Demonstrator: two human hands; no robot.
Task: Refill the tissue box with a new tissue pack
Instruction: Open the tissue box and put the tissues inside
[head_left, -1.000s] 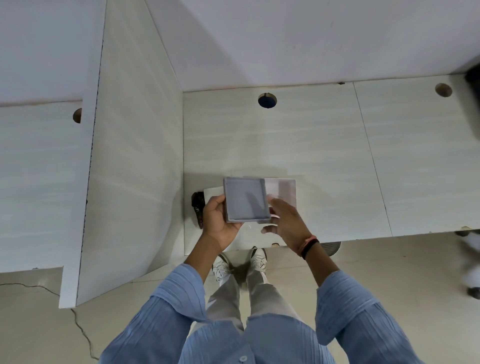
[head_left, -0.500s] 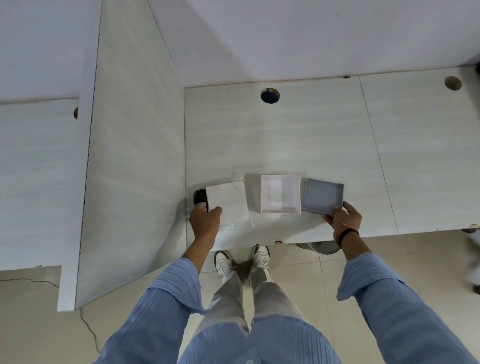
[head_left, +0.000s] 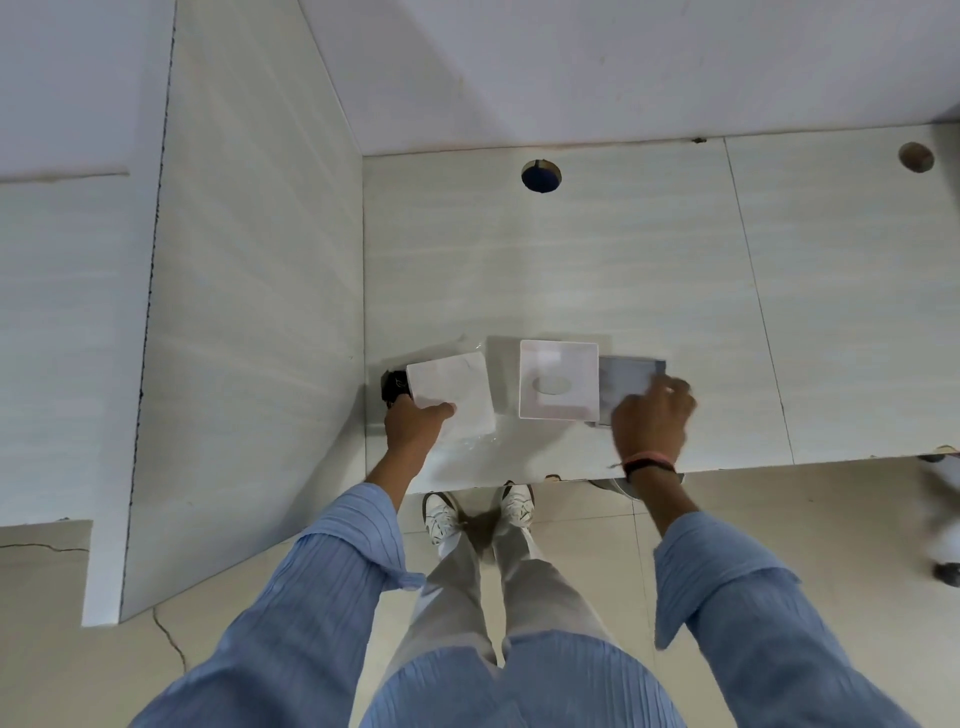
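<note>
A white tissue pack (head_left: 451, 387) in a clear wrapper lies on the desk at the left. My left hand (head_left: 415, 427) grips its near left corner, thumb on top. Just right of it stands the white tissue box (head_left: 558, 364), turned open side up, with its oval slot showing inside. The box's grey base panel (head_left: 626, 375) lies flat against the box's right side. My right hand (head_left: 652, 415) is blurred and covers the panel's near half; its grip is unclear.
A small black object (head_left: 392, 384) sits behind my left hand against the tall partition (head_left: 249, 312). The desk (head_left: 571, 270) has a cable hole (head_left: 541, 175) at the back. Its front edge runs just behind my wrists.
The grey panel went from both hands to the desk right of the box. My left hand took the tissue pack's corner. My right hand shifted left over the panel.
</note>
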